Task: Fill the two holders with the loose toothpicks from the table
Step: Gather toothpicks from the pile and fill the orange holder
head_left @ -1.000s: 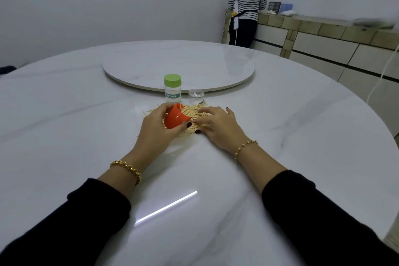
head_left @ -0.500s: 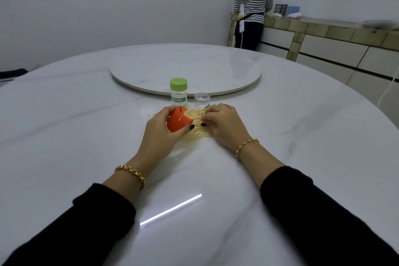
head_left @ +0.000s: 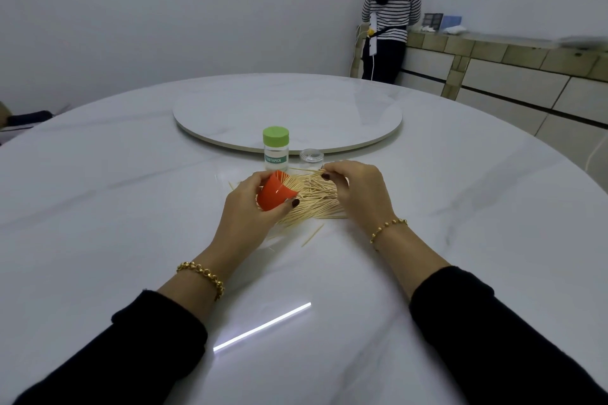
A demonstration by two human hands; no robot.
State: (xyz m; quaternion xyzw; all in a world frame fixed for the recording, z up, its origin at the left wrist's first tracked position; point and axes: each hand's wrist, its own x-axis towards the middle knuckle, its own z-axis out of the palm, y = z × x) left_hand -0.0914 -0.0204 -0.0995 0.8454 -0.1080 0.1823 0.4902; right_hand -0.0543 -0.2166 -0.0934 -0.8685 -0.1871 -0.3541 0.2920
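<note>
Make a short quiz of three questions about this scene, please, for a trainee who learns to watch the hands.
1. True or false: the left hand holds the orange holder tilted, with its mouth toward the toothpicks.
2. Which stands upright on the table? A) the green-capped holder B) the orange holder C) neither
3. Fill in: the right hand pinches a few ____ over the pile.

Key: 1 true. 2 A. 3 toothpicks.
</note>
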